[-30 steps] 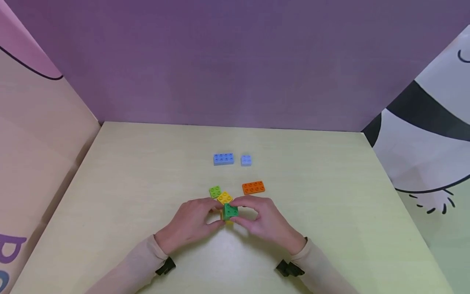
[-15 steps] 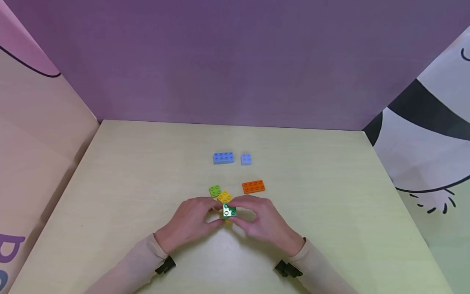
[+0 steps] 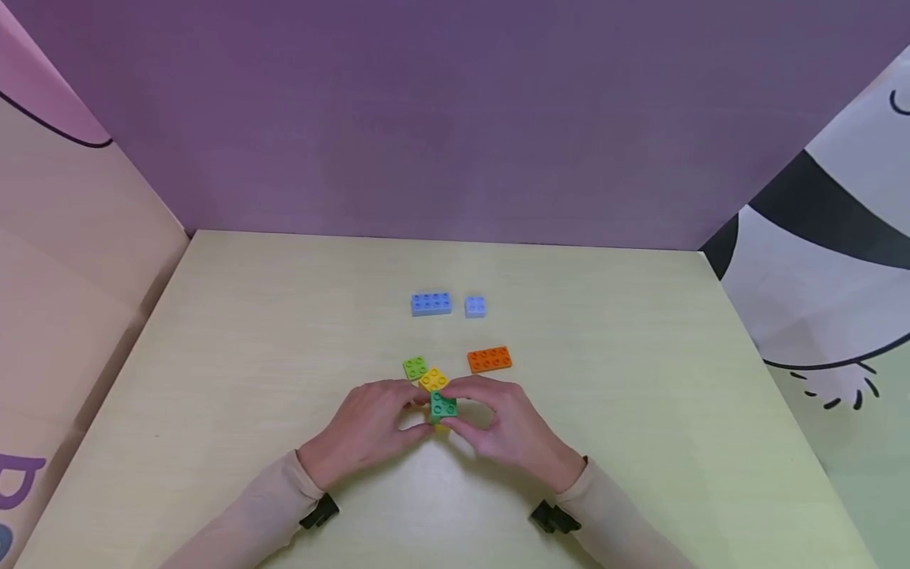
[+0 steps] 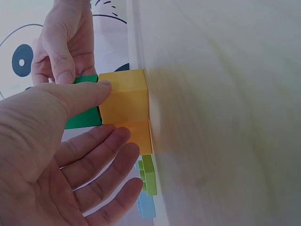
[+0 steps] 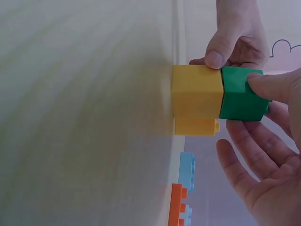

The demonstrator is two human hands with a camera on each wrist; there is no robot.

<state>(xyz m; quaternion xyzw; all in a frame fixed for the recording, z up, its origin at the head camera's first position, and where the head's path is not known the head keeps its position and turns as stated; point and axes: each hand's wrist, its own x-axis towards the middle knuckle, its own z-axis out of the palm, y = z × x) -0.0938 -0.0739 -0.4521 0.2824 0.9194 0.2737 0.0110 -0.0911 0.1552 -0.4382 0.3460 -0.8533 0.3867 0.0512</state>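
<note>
My right hand (image 3: 515,427) pinches a green toy building brick (image 3: 444,406) between thumb and fingers. The green brick (image 5: 242,94) sits on top of a yellow brick (image 5: 197,92), their sides nearly lined up, with only a thin seam between them in the right wrist view. My left hand (image 3: 364,423) grips that lower yellow brick (image 4: 124,96), thumb near the seam and fingertips on the far side. The yellow brick stands at the tabletop, mostly hidden from above by the green one. Directly behind the stack is a second, lower yellow brick (image 3: 434,379).
A lime green brick (image 3: 415,367) lies just behind the second yellow one. To its right is an orange brick (image 3: 490,359). Farther back on the table (image 3: 284,316) are a long blue brick (image 3: 431,304) and a small blue brick (image 3: 475,307). A purple panel (image 3: 455,126) rises along the back edge.
The green brick has levelled and shifted slightly left onto the yellow brick, its studded top now facing up squarely. Both hands keep their holds; the other bricks stay put.
</note>
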